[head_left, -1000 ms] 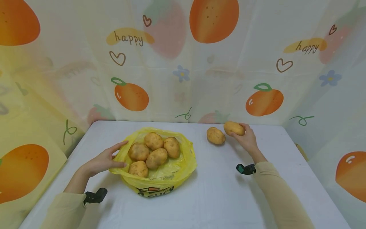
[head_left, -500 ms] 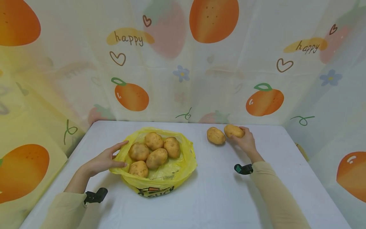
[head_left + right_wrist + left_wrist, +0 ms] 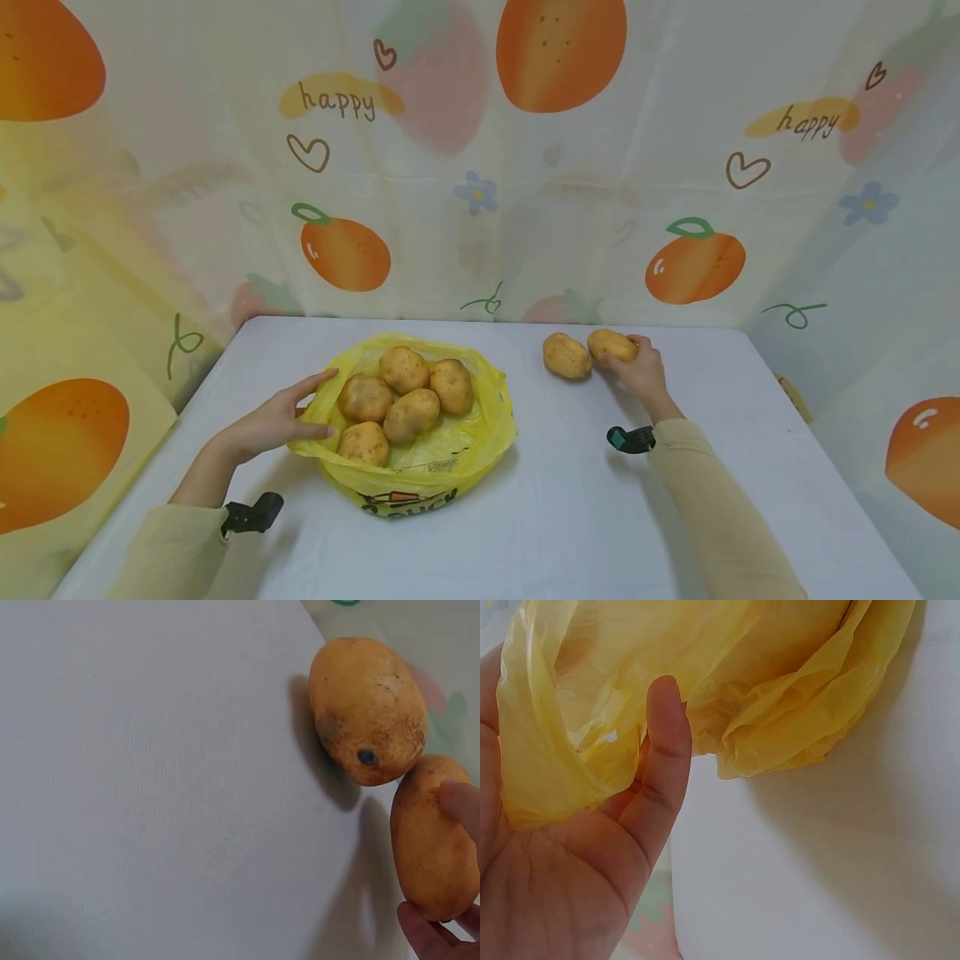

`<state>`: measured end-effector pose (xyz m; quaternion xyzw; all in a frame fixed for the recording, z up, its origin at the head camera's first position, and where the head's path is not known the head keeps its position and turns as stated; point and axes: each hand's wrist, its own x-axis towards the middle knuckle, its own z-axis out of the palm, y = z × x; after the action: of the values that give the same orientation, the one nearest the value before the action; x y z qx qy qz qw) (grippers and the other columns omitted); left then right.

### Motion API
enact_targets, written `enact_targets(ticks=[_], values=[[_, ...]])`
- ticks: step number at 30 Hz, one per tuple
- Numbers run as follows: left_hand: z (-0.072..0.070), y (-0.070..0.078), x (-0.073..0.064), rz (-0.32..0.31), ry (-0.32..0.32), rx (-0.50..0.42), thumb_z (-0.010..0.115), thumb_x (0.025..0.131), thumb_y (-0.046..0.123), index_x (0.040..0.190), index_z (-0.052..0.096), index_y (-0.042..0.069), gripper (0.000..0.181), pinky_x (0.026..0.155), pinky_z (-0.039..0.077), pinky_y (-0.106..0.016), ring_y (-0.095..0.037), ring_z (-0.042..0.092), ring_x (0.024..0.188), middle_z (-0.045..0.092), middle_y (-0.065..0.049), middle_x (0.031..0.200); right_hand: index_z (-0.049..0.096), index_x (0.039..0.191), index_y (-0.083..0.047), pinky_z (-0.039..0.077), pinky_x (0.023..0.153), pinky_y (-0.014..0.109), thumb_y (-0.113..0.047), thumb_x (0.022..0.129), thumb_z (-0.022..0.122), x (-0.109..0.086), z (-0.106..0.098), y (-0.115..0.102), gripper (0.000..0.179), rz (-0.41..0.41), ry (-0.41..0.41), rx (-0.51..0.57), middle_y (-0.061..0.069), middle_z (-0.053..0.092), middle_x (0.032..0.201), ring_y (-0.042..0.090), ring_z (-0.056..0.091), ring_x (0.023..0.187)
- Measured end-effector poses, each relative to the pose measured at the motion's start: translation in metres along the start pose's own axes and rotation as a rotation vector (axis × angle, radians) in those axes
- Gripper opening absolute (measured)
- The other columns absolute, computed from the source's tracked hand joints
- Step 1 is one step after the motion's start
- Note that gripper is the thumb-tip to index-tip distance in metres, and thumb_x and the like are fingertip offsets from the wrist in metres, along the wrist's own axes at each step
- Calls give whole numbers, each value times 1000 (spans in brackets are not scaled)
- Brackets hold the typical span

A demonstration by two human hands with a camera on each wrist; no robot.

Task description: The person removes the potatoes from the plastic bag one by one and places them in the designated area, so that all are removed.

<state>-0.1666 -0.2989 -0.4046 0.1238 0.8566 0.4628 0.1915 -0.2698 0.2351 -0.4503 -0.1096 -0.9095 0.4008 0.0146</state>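
A yellow plastic bag [image 3: 483,433] stands with its mouth wide, several potatoes [image 3: 411,416] lying inside. My left hand [image 3: 264,427] holds the bag's left rim, finger and thumb spread apart. In the left wrist view, a fold of the bag [image 3: 544,750] crosses that hand [image 3: 562,877]; some fingers are hidden behind it. At the back right, my right hand [image 3: 641,371] grips a potato [image 3: 611,344] between thumb and fingers. This potato [image 3: 431,840] sits right beside another potato [image 3: 367,709], and the two appear to touch in the right wrist view.
A white cloth covers the table [image 3: 555,517]. Behind it hangs a fruit-print curtain [image 3: 525,217], close to the two potatoes at the back edge. Each wrist wears a small black camera [image 3: 632,439].
My right hand has lowered its potato slightly, down toward the table and beside the other one; the right forearm has shifted left. The left hand and bag have stayed still.
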Motion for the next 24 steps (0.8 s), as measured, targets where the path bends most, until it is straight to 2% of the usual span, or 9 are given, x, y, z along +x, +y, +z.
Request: enact_targets(ticks=[12, 24], values=[[0, -1, 0, 4, 1, 11, 71, 80, 23, 149, 15, 16, 89, 90, 42, -43, -49, 29, 128, 6, -18, 153, 25, 139, 3, 31, 99, 50, -36, 86, 59, 1, 4, 0, 74, 56, -35, 2, 31, 31, 132, 40, 37, 117], [1, -1, 1, 2, 1, 4, 71, 80, 23, 149, 15, 17, 89, 88, 43, -42, -50, 28, 128, 6, -17, 153, 23, 139, 4, 30, 100, 51, -37, 87, 56, 0, 6, -2, 74, 49, -48, -8, 33, 30, 132, 41, 36, 117]])
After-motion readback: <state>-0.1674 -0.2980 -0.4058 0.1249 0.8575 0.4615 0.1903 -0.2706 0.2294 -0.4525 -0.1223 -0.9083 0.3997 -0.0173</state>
